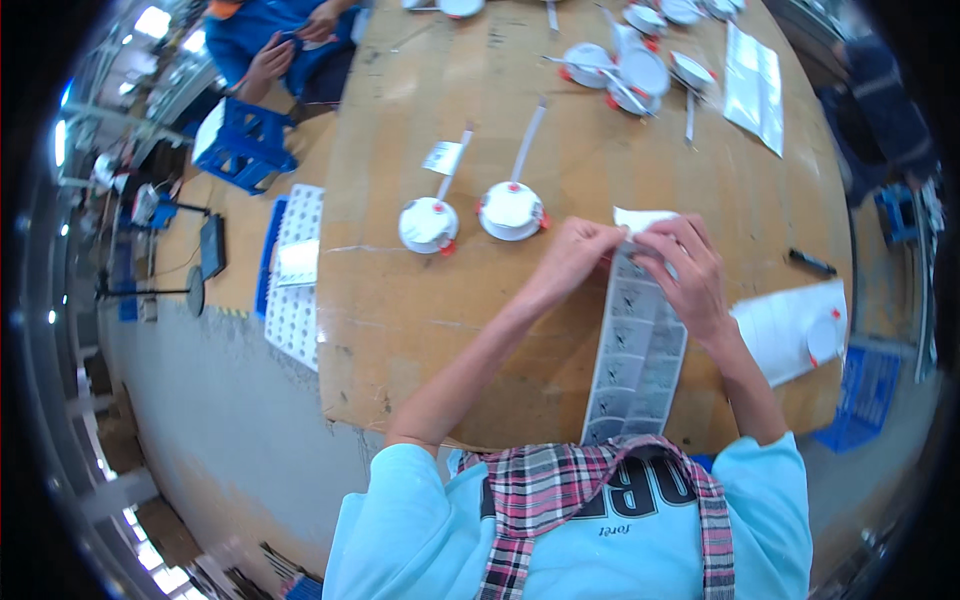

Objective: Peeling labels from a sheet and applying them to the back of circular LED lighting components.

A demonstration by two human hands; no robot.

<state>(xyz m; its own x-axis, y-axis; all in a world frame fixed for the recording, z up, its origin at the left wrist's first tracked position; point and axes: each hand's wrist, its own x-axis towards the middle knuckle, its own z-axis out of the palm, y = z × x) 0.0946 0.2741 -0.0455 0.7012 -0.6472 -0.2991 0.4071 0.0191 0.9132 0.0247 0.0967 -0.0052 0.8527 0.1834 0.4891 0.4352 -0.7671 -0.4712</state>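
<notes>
One long, pale strip [640, 335] of printed cells lies lengthwise on the tan worktop [400, 330], in front of the person, running from both hands down to the near edge by the chest, where its lower end is hard to make out. At its far end, a small white piece [640, 217] shows between the fingers.

Good handling here would likely mean light fingertip pressure, with one hand steadying the strip while the other works at the edge, so that the thin material does not crease or tear. Keeping the long part flat and straight would probably prevent twisting.

Each grip appears to be a closed pinch on the strip's far end, though the exact finger contact is partly hidden. The left hand [580, 250] comes in from the left, forearm slanting forward and inward, thumb and forefinger meeting at the edge. The right hand [692, 268] arches over the opposite side, fingers curled down, wrist bent inward. The fingertips nearly touch.

Further out, two round white pieces with red tabs, a left one [428, 230] and a right one [511, 215], sit beyond the left hand. A black marker [811, 263] lies to the right.
</notes>
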